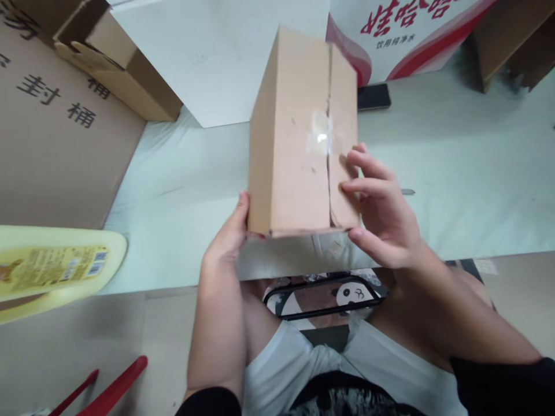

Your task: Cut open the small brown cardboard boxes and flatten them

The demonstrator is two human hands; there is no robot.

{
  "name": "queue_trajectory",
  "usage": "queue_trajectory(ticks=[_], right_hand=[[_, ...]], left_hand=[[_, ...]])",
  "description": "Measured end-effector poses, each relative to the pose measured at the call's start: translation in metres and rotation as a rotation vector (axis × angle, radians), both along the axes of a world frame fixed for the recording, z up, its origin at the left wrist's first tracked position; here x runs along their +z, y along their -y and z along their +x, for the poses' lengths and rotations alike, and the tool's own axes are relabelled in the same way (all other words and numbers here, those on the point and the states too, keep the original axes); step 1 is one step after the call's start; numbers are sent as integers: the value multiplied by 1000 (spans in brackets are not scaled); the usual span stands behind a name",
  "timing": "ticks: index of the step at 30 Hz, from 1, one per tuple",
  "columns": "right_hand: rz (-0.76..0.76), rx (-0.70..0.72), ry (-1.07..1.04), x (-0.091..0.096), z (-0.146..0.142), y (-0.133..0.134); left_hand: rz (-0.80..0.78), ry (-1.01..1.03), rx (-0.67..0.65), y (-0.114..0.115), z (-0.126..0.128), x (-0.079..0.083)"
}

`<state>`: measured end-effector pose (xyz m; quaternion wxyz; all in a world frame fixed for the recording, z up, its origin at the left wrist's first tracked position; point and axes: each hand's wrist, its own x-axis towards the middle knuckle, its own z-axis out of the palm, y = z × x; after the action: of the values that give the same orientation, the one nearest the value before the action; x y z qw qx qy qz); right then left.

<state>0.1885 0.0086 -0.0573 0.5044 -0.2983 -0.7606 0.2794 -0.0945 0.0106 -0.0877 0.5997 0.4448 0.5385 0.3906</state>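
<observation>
A brown cardboard box point(299, 138) is held up in front of me, tilted, over the table. A strip of clear tape point(321, 137) crosses the seam between its flaps. Around the box's lower left corner, my left hand point(228, 231) is closed, with most of its fingers hidden behind the box. My right hand point(384, 214) grips the right side lightly, its curved fingertips on the right flap and the thumb at the bottom edge.
The pale green table point(173, 190) carries a white carton point(208, 63), a red-and-white carton point(403, 40), a black phone-like object point(373, 97) and an open brown box point(125, 63). A large carton point(56, 133) stands left. A yellow-green labelled object point(115, 245) juts in below it.
</observation>
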Motion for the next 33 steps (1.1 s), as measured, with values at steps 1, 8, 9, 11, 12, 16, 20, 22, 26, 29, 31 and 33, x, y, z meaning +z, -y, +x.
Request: queue_trajectory(ticks=[1, 8, 9, 11, 12, 16, 20, 22, 26, 29, 31, 33], right_hand=[[21, -23, 1, 1, 1, -1], [44, 45, 93, 0, 6, -5], [51, 87, 110, 0, 5, -5], [62, 123, 135, 0, 5, -6], [60, 120, 144, 0, 4, -6], [15, 94, 138, 1, 2, -4], [-35, 24, 105, 2, 1, 0], [-82, -18, 90, 0, 3, 0], [-207, -472, 64, -9, 23, -14], [-362, -716, 503, -18, 44, -29], [-474, -634, 807, -24, 55, -35], [-524, -525, 944, -30, 58, -37]], left_hand=[[-85, -21, -84, 2, 2, 2], [-50, -300, -300, -1, 6, 19], [56, -321, -151, -3, 5, 18], [327, -327, 170, -6, 2, 14], [482, -318, 278, -7, 1, 12], [968, -403, 165, -6, 10, 6], [1070, -597, -10, -2, 30, 5], [1066, -617, -15, -1, 36, 4], [1044, -626, 12, -2, 35, 4], [1044, -635, 12, -2, 33, 3], [1047, -636, 8, -2, 33, 3], [1049, -636, 8, -2, 34, 3]])
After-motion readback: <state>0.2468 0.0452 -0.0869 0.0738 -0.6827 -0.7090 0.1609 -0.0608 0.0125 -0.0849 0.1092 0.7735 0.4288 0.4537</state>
